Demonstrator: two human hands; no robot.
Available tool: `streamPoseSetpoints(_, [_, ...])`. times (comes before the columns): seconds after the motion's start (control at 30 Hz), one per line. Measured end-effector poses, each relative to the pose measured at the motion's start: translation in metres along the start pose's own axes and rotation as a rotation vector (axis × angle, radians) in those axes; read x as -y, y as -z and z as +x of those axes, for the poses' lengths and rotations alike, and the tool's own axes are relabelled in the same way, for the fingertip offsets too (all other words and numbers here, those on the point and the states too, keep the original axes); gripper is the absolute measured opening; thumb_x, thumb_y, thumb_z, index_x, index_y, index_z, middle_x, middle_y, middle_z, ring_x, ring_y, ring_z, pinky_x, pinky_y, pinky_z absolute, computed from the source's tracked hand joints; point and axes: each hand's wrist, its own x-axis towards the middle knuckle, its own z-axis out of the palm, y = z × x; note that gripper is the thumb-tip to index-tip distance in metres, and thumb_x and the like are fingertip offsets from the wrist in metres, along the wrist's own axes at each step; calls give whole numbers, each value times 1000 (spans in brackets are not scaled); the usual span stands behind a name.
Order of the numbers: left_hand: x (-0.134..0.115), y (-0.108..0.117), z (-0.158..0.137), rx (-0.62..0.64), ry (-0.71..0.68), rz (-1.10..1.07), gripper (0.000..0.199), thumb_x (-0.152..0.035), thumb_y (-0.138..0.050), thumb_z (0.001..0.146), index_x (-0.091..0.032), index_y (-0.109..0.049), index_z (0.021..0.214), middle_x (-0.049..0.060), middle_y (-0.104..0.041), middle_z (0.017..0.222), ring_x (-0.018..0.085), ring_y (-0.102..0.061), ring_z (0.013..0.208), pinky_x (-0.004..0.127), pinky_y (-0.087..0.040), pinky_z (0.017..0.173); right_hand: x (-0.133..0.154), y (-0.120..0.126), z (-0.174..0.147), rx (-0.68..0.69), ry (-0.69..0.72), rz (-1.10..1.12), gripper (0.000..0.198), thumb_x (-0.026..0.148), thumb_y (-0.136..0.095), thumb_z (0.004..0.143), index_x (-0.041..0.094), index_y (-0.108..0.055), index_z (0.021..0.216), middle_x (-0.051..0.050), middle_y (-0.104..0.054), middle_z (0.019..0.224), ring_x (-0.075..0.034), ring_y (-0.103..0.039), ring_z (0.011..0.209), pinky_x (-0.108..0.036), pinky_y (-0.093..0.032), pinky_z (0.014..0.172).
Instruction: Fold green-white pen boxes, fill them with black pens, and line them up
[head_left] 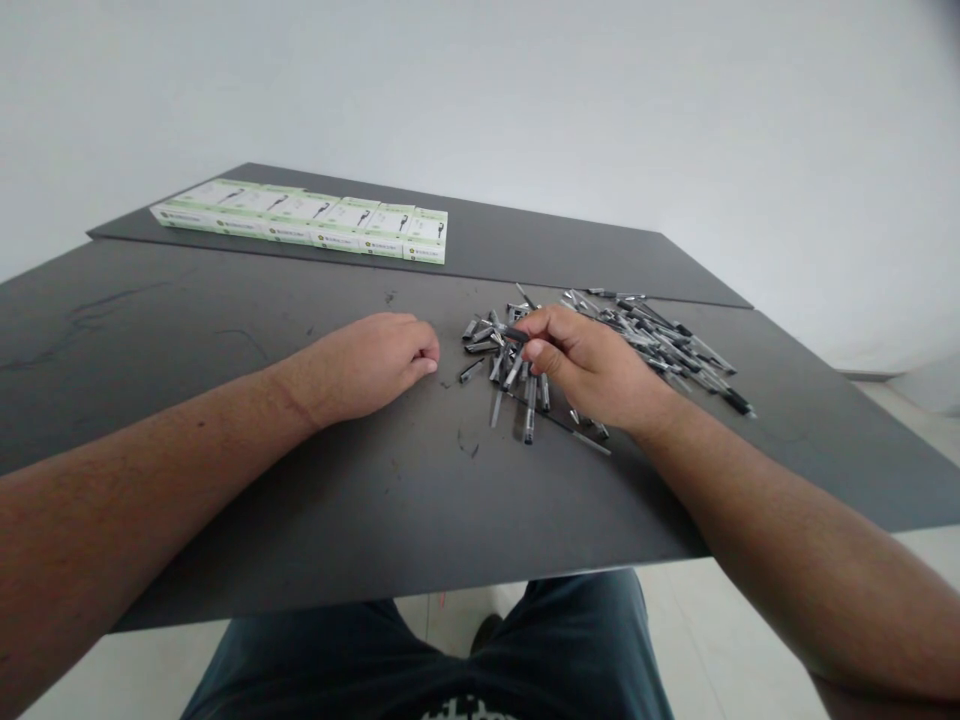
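Observation:
My right hand (589, 365) hovers over a loose heap of pen parts (531, 405), its thumb and forefinger pinching a short black pen part (514, 334). Clear barrels, dark caps and thin refills lie tangled beneath it. To the left of this heap, my left hand (382, 365) rests on the table with its fingers curled into a loose fist. Nothing sticks out of that fist, and its inside is hidden from me. Behind my right hand spreads a larger pile of clear and black pens (667, 345), partly covered by the hand.
Several white and green boxes (330, 215) with pen pictures stand in an overlapping row on the far left, on a raised dark board (525, 240). The grey table (420, 530) has dark marks on it. A white wall (480, 90) rises behind.

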Motion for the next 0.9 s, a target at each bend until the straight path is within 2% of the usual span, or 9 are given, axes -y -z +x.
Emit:
streamPoseSetpoints(0.2, [-11, 11, -7, -108, 138, -155, 30, -45, -59, 101, -25, -81, 108, 5, -84, 95, 27, -77, 85, 37, -52, 82, 3, 0, 1, 32, 27, -30, 19, 34, -60, 115, 22, -74, 119, -5, -78, 100, -23, -72, 91, -36, -55, 91])
streamPoseSetpoints(0.43, [-24, 17, -16, -314, 125, -314, 23, -42, -68, 98, -26, -83, 105, 4, -85, 92, 24, -78, 84, 35, -57, 82, 5, 2, 0, 54, 22, -75, 18, 30, -60, 113, 21, -75, 119, -6, -81, 104, -22, -72, 90, -34, -53, 86])
streamPoseSetpoints(0.7, [-34, 14, -20, -357, 86, -433, 19, -38, -73, 98, -26, -85, 106, 2, -88, 95, 21, -81, 85, 33, -57, 79, 7, 3, -1, 75, -16, -100, 20, 32, -60, 112, 21, -76, 117, -4, -78, 92, -23, -72, 84, -35, -53, 82])
streamPoseSetpoints(0.9, [-38, 15, -21, -412, 120, -467, 17, -39, -79, 100, -26, -87, 108, 1, -88, 92, 20, -79, 83, 33, -55, 75, 8, 5, -2, 73, 12, -164, 19, 31, -63, 110, 22, -80, 113, -4, -82, 94, -22, -72, 82, -34, -52, 81])
